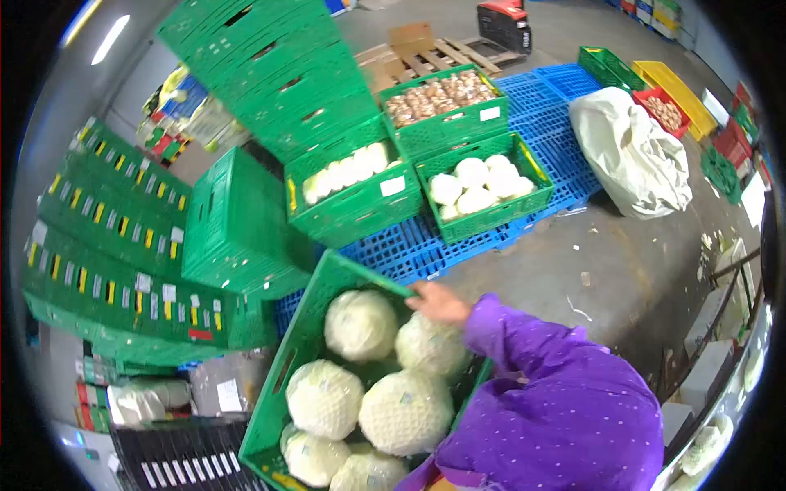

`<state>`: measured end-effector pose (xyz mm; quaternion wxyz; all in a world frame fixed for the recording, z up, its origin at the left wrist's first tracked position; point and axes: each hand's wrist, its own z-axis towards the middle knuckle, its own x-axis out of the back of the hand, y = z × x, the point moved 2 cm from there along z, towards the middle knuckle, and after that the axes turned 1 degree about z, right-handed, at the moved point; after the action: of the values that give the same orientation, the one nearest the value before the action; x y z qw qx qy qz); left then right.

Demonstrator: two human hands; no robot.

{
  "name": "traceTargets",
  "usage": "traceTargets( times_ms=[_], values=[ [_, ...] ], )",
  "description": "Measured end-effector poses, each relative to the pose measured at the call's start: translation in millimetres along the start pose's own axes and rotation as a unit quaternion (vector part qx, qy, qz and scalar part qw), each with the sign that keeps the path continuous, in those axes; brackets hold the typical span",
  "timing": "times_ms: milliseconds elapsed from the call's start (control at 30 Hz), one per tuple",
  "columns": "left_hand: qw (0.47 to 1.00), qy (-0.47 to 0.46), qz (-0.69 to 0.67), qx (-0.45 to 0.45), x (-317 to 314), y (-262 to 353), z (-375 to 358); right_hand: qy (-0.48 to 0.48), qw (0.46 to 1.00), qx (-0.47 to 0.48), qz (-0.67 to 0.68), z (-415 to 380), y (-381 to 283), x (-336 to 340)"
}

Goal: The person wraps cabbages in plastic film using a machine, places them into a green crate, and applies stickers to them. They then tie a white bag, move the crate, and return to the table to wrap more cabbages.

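My right hand [440, 303], in a purple sleeve [524, 331], has its fingers wrapped over the upper rim of a green crate [286, 360]. The crate is tilted in the view and lies close against the purple clothing. Inside it are several pale round vegetables in white net sleeves, among them one in the middle [407, 412] and one near the far corner [360, 325]. My left hand is not visible; the crate's lower end runs out of the frame.
Blue pallets [417, 258] hold green crates of white vegetables [483, 186] and brown produce [442, 98]. Tall green crate stacks [278, 74] stand behind and at left [106, 229]. A white sack [626, 151] is at right, a pallet jack [503, 29] at the back.
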<state>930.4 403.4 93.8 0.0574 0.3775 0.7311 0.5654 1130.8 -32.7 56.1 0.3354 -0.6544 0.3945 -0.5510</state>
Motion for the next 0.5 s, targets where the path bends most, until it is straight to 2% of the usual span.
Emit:
traceTargets(
  times_ms=[100, 167, 300, 367, 433, 500],
  values=[
    [0.996, -0.078, -0.011, 0.039, -59, 20, -9, 0.099, 0.993, -0.063, -0.018, -15, 40, 118],
    [0.987, -0.148, -0.005, 0.058, -121, 41, -12, 0.173, 0.98, -0.097, -0.015, -25, 75, 183],
    [0.94, -0.337, 0.027, 0.037, -307, 65, -7, 0.291, 0.946, -0.145, 0.017, -50, 138, 294],
    [0.928, -0.366, 0.054, 0.029, -402, 63, -13, 0.325, 0.923, -0.205, 0.013, -60, 148, 339],
    [0.916, -0.395, 0.057, 0.029, -491, 67, -38, 0.41, 0.889, -0.203, 0.009, -61, 178, 372],
    [0.908, -0.411, 0.076, 0.013, -579, 57, -50, 0.434, 0.868, -0.234, 0.06, -52, 215, 403]
  ],
)
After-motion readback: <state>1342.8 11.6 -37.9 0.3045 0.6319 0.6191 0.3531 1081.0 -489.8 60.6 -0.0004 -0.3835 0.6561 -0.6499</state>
